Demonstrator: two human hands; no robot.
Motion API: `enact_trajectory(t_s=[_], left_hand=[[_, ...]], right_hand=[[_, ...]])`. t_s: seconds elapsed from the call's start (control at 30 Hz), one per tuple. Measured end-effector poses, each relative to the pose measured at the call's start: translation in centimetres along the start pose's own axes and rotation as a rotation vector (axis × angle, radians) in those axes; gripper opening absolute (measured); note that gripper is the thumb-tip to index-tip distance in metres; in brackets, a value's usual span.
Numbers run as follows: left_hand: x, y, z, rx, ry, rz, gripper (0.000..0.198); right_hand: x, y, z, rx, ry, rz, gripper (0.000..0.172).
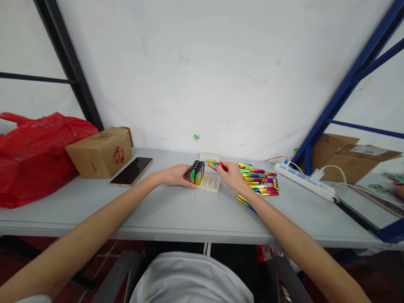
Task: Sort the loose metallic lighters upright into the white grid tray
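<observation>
A white tray [212,183] with rows of round holes lies on the grey table [176,210]. Several rainbow-coloured lighters [197,172] stand upright in its left part. My left hand [176,175] rests against the tray's left side, fingers curled round the standing lighters. My right hand [232,176] is just right of the tray, fingers pinched on a lighter [217,165] with a red end. A loose pile of rainbow lighters [260,181] lies to the right of that hand.
A second white tray [209,156] sits behind. At left are a phone [131,171], a cardboard box [101,152] and a red plastic bag [34,155]. A white power strip [304,181] lies at right. Another person's hand [398,191] shows at the far right edge.
</observation>
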State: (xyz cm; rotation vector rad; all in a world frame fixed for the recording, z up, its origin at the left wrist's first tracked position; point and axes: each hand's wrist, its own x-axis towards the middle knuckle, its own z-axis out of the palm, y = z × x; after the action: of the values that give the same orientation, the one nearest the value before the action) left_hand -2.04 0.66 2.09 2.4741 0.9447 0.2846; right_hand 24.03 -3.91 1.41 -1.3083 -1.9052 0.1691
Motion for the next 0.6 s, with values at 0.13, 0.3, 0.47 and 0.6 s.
enact_trajectory(t_s=[0.13,0.3,0.47,0.6], left_hand=[[-0.06,0.11,0.02,-0.017,0.005,0.016,0.069],[0.00,-0.01,0.11,-0.022,0.002,0.020,0.067],[-0.03,0.15,0.04,-0.025,0.006,0.008,0.071],[-0.09,0.32,-0.03,-0.015,0.002,0.009,0.069]], right_hand=[[0.06,0.10,-0.16,0.002,0.018,0.002,0.038],[-0.11,-0.15,-0.03,0.006,0.031,-0.036,0.048],[-0.26,-0.43,0.03,-0.026,0.031,-0.064,0.047],[-0.14,-0.54,-0.20,-0.059,0.022,-0.021,0.038]])
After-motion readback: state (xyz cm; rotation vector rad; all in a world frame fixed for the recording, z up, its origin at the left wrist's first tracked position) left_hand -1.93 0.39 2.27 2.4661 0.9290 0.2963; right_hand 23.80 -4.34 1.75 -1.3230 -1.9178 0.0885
